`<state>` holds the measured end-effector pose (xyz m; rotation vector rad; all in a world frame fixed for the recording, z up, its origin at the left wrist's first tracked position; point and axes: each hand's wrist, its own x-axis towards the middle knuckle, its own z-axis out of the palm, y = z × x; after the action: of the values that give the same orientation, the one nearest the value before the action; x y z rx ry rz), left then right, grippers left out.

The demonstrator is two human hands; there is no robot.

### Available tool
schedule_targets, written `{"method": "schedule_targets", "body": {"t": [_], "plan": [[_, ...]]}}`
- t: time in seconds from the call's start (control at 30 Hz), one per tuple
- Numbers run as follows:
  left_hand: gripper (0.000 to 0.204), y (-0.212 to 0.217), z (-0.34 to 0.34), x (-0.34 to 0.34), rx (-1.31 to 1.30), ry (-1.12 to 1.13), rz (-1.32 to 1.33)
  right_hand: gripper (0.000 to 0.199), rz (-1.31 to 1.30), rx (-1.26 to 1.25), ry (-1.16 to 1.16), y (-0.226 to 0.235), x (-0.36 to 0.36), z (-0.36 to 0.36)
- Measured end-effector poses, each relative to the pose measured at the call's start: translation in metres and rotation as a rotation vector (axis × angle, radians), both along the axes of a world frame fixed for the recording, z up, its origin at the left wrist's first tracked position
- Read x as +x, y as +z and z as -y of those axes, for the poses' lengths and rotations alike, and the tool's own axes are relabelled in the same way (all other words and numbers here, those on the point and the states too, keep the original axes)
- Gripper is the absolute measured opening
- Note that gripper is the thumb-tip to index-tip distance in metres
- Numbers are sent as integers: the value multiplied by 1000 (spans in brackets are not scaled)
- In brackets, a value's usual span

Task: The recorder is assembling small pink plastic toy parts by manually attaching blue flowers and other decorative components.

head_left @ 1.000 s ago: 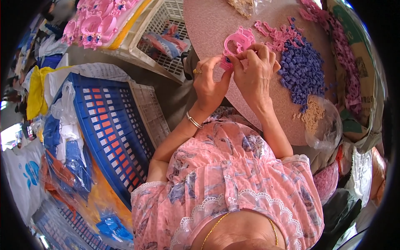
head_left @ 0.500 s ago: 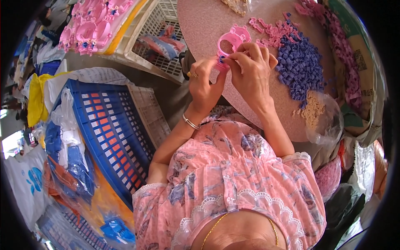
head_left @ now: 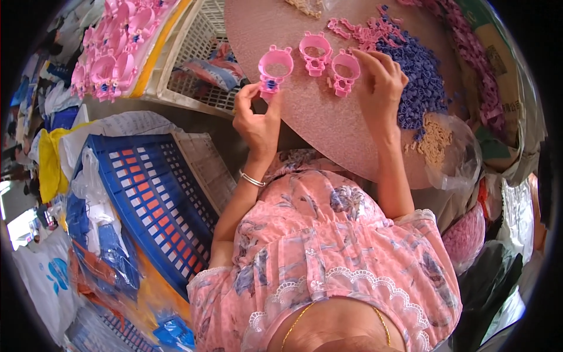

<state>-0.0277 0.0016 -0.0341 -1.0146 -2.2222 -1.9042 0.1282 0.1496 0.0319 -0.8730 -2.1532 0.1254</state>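
My left hand (head_left: 258, 114) pinches the lower end of a pink plastic ring with small ears (head_left: 275, 61), which has a blue piece fixed below its round opening. This ring is held up at the table's left edge. My right hand (head_left: 381, 82) reaches over the table with bent fingers apart; its fingertips are at the upper edge of another pink eared ring (head_left: 345, 68). Whether they touch it I cannot tell. Beside that one lies a third pink eared ring (head_left: 315, 47). No blue piece shows on either of the two lying rings.
On the round speckled table (head_left: 311, 111) lie a heap of blue pieces (head_left: 416, 76), small pink parts (head_left: 369, 32) and beige pieces (head_left: 434, 141) by a clear bag. Left are finished-looking pink rings (head_left: 111, 53), a white crate (head_left: 202, 35) and a blue basket (head_left: 146, 188).
My hands have come apart. The left has moved left with the ring bearing the blue piece. The right has let go and moved right, beside a ring on the table.
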Motion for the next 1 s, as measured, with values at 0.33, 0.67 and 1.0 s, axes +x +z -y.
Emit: {"method": "schedule_targets", "body": {"t": [0.33, 0.67, 1.0], "plan": [[45, -13, -5, 3, -141, 8, -196, 13, 157, -210, 62, -20, 17, 10], [50, -5, -11, 8, -210, 18, -338, 13, 444, -23, -78, -42, -13, 20], [46, -13, -8, 3, -177, 1, -237, 19, 279, -47, -14, -33, -18, 23]]}}
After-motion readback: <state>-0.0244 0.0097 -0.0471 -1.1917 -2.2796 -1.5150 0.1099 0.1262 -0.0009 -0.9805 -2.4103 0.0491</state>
